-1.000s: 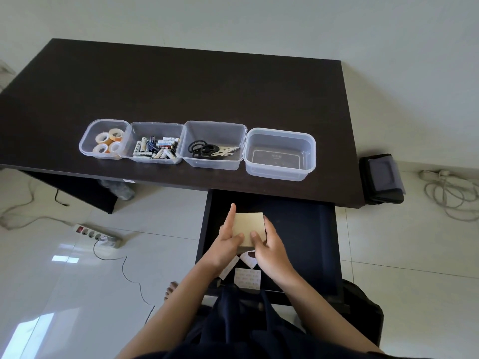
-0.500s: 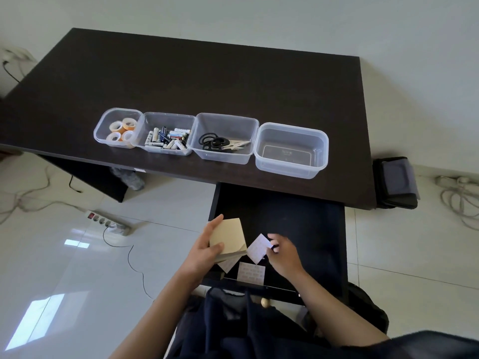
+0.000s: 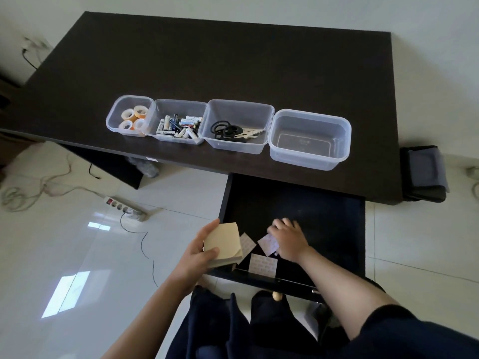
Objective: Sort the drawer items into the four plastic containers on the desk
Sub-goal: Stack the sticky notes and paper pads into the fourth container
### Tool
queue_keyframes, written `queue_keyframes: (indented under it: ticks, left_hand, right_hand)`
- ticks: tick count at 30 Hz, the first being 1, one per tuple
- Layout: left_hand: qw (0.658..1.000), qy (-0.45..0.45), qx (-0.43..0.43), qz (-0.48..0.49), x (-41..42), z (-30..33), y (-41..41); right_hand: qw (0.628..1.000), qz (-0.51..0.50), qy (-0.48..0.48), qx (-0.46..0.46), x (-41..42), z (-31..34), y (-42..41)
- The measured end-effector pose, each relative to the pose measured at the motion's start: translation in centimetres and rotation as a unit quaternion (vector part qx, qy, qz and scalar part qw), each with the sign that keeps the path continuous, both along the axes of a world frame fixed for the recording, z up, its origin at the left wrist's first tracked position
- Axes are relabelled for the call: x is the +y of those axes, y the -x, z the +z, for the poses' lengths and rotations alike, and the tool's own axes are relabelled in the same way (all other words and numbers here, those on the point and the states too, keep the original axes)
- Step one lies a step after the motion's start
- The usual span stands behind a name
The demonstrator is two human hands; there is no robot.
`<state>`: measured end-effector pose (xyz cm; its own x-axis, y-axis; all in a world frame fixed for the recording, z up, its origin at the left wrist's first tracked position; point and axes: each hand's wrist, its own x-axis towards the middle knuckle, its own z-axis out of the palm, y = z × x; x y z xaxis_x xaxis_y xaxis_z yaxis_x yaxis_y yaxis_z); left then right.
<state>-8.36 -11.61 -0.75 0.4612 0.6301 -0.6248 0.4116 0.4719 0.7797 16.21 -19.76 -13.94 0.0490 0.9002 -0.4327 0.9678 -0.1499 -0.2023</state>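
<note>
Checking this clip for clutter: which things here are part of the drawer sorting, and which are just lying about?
Part of the job:
- four plastic containers on the desk
- open drawer
- tan paper pad in the left hand
- white sheets near the right hand

Lying about:
- power strip and cables on the floor
- dark bag beside the desk

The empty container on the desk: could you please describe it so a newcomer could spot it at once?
On the dark desk, four clear plastic tubs stand in a row near the front edge. The empty container is the rightmost, just above the open drawer. Its neighbours hold tape rolls, batteries and scissors.
</note>
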Motion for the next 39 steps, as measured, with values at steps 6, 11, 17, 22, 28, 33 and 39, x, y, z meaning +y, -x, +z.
queue_keyframes:
  ticks: [6,11,17,22,28,33,39]
  left_hand:
    - [1.000,0.009,0.013,-0.020,0.3,-0.5,-0.9]
    - [1.000,0.021,0.003,-0.019,0.2,-1.1,-1.8]
    - [0.999,0.040,-0.012,-0.023,0.2,-1.1,-3.5]
    - [0.997,0.061,-0.034,-0.039,0.4,-0.4,-5.1]
    - [0.992,0.078,-0.070,-0.073,0.6,0.4,-6.7]
    - [0.983,0.091,-0.086,-0.133,0.3,1.2,-7.3]
    - [0.972,0.119,-0.131,-0.155,-0.4,1.9,-6.9]
  right_hand:
    - [0.971,-0.183,0.020,0.153,-1.6,1.1,-0.4]
    - [0.897,-0.363,0.031,0.250,-3.2,2.1,0.0]
    - [0.836,-0.447,-0.060,0.312,-2.9,5.7,0.0]
    - [0.756,-0.472,-0.228,0.391,-2.7,11.3,0.2]
    - [0.762,-0.380,-0.313,0.420,-2.7,14.1,0.9]
    - [0.805,-0.351,-0.313,0.361,-2.6,14.2,1.7]
    - [0.802,-0.355,-0.286,0.387,-3.1,15.2,2.2]
